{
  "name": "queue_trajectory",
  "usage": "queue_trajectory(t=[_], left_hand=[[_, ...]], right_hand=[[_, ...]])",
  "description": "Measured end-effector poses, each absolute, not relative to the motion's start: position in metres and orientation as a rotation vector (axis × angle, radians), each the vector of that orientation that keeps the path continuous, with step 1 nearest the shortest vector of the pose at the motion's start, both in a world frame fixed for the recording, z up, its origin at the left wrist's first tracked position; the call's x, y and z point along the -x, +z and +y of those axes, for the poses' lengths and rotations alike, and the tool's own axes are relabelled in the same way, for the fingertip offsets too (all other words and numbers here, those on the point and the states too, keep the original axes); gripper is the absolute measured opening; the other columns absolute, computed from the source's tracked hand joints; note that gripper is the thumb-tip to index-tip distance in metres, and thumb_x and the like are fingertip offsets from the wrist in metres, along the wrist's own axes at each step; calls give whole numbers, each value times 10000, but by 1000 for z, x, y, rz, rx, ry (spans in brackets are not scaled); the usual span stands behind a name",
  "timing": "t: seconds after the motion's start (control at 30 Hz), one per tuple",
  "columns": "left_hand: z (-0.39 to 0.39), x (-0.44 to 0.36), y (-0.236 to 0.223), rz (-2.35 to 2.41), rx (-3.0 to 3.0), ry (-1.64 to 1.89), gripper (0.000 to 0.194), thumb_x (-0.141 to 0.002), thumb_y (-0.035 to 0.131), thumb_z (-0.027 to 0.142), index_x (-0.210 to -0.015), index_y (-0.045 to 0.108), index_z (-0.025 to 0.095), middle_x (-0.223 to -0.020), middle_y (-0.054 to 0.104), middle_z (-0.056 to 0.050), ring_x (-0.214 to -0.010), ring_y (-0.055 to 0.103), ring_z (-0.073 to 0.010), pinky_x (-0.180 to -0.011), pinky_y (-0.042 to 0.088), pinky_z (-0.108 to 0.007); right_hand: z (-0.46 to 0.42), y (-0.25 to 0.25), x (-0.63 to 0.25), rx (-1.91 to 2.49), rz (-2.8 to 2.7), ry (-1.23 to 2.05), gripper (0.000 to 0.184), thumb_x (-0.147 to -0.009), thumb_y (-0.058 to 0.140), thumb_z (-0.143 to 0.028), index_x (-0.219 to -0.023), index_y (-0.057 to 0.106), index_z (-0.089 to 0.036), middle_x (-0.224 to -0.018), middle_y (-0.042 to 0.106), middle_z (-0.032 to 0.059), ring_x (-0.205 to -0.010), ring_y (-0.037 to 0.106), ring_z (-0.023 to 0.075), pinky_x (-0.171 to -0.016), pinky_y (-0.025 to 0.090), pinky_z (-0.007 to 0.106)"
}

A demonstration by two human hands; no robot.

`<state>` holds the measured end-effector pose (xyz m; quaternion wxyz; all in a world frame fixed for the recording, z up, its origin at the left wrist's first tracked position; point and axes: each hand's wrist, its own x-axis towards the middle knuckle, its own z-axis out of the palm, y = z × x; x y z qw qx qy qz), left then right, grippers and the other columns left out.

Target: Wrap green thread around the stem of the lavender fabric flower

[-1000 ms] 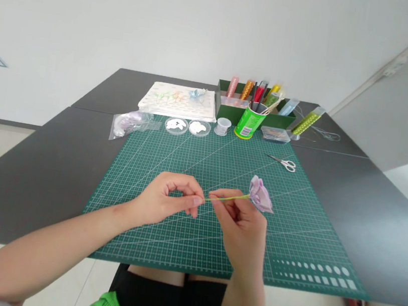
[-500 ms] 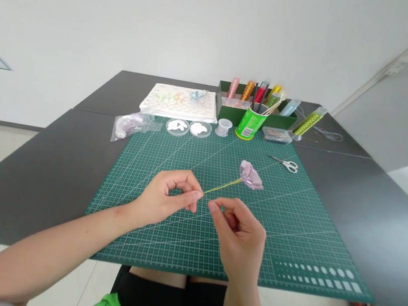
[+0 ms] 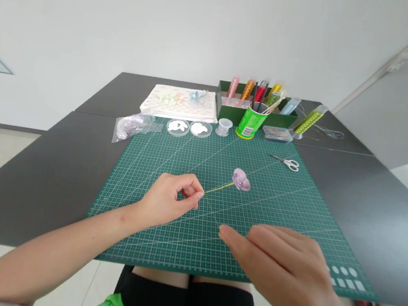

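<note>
My left hand pinches the lower end of a thin green stem between thumb and forefinger. That stem belongs to a pale purple artificial flower, whose head points right and up over the green cutting mat. Lower right and nearer to me is my right hand, slightly blurred, its thumb and fingertips pressed together. Whatever may be in that pinch is too fine to make out; a faint thin line runs from the stem end toward it and could be thread or a mat marking.
Behind the mat's middle stand two shallow dishes of white pieces, clear spools and a green can of tools. Scissors lie right. A plastic bag, white sheets and a dark green box sit farther around.
My right hand has swung away from the stem, right and toward me, with its fingertips still together. The flower head has turned and shifted slightly left and down; my left hand keeps its pinch.
</note>
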<state>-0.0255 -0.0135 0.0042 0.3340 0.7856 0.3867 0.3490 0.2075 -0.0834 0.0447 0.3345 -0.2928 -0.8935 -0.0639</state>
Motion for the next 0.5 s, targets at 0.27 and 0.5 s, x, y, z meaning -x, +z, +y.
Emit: queue_trajectory(t=[0.27, 0.5], left_hand=[[-20, 18, -2, 968, -2186, 924, 171, -926, 633, 115, -778, 671, 192, -634, 736, 71, -578, 676, -90, -591, 471, -191], [-25, 16, -3, 764, -2325, 999, 134, -962, 641, 139, -840, 665, 189, -662, 744, 77, -582, 684, -87, -659, 487, -217]], right_hand=[[5, 74, -204, 437, -2396, -207, 262, -1016, 599, -133, -789, 720, -178, -621, 484, -25, -555, 406, 99, -518, 322, 272], [69, 30, -200, 714, -2289, 765, 172, -917, 738, -300, -844, 809, -161, -690, 651, 2, -605, 503, 96, -560, 352, 252]])
